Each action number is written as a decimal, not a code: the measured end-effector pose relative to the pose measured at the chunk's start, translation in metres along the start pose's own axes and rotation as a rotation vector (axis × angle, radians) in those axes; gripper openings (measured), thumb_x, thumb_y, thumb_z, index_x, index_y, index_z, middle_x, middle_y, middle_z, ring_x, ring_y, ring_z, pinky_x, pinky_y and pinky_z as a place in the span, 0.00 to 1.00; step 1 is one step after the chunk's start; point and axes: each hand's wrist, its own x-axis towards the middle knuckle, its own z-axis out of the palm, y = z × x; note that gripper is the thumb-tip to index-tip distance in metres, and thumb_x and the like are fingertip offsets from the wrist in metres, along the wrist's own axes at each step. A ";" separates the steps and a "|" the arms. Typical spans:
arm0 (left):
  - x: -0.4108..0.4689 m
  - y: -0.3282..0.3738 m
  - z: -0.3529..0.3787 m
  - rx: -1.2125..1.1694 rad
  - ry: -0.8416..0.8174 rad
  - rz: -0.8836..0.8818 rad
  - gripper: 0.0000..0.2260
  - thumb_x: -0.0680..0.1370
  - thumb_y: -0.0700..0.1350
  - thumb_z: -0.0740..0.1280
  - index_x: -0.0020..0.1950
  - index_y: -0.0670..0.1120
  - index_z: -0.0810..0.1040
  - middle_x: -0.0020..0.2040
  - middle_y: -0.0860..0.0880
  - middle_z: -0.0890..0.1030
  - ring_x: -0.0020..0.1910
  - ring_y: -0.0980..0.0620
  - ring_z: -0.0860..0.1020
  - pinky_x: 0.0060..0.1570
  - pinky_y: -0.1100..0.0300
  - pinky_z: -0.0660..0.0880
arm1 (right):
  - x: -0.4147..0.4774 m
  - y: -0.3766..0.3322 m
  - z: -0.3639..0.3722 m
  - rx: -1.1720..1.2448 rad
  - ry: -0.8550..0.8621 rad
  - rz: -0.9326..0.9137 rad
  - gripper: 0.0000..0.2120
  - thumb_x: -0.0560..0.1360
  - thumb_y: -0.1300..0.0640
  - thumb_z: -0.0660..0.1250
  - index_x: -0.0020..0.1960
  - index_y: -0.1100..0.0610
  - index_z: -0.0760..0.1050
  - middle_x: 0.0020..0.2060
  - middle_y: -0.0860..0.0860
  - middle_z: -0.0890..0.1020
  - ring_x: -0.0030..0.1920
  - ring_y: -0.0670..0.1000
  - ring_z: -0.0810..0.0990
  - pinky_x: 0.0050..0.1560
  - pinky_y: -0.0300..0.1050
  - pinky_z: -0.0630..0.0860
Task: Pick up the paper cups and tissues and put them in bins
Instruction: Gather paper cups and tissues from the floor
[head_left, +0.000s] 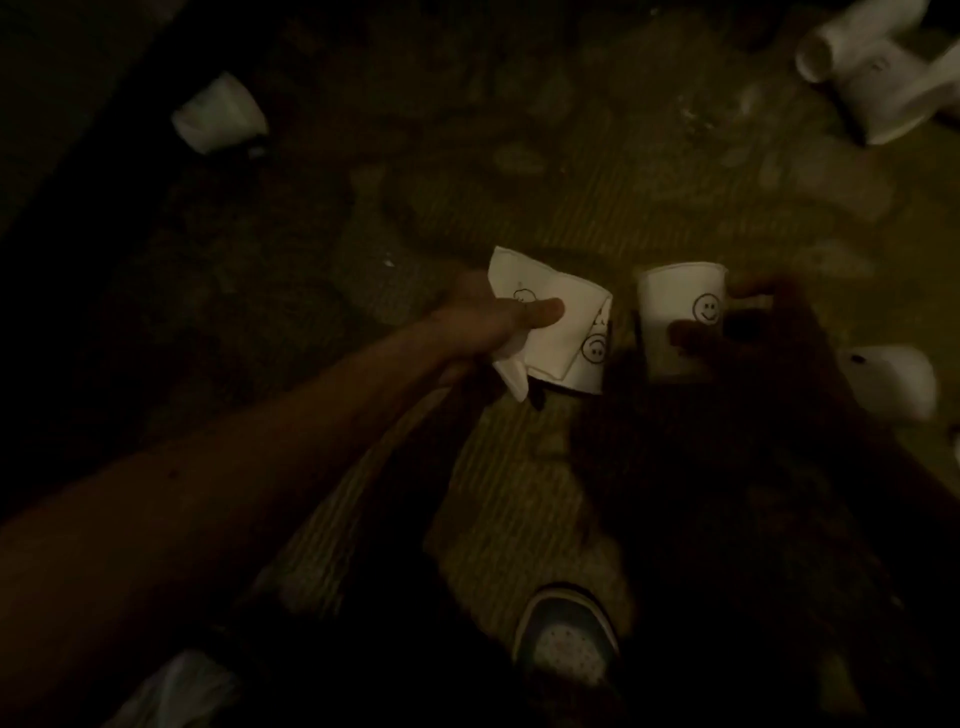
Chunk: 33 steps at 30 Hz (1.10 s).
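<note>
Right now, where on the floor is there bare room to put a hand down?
Bare floor stretches beyond the left hand and right hand, between the lone cup upper left and the cup pile upper right. A strip runs from the held cups to the shoe. Crowded: the right edge, where another cup lies.

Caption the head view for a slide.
Left grip holds a flattened cup with tissue; right grip holds a smiley cup.

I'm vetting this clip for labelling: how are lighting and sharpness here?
Head view: very dim, yellowish light. The right hand gripping the smiley cup is nearly lost in shadow; the left hand holding crushed cups is better lit. Held items read fairly sharp; the top-right cups and top-left cup are blurred.
</note>
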 end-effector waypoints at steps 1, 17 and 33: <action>-0.005 0.008 -0.012 0.049 0.000 0.013 0.19 0.74 0.42 0.74 0.63 0.42 0.77 0.58 0.44 0.82 0.57 0.46 0.81 0.58 0.46 0.78 | 0.000 -0.012 0.006 0.015 -0.054 -0.007 0.31 0.69 0.54 0.76 0.67 0.58 0.67 0.54 0.49 0.75 0.51 0.48 0.76 0.46 0.45 0.74; -0.374 0.055 -0.285 0.373 0.936 0.162 0.11 0.69 0.50 0.75 0.49 0.51 0.81 0.45 0.53 0.86 0.45 0.55 0.85 0.41 0.60 0.82 | -0.177 -0.325 0.218 0.599 -0.780 -0.724 0.34 0.52 0.30 0.72 0.53 0.33 0.62 0.42 0.19 0.73 0.42 0.21 0.73 0.27 0.25 0.70; -0.472 -0.204 -0.327 -0.295 1.501 -0.121 0.16 0.80 0.57 0.63 0.48 0.45 0.80 0.42 0.47 0.84 0.37 0.53 0.84 0.31 0.61 0.77 | -0.374 -0.313 0.375 0.024 -1.154 -1.249 0.36 0.64 0.31 0.68 0.65 0.45 0.58 0.60 0.52 0.76 0.56 0.53 0.76 0.46 0.47 0.77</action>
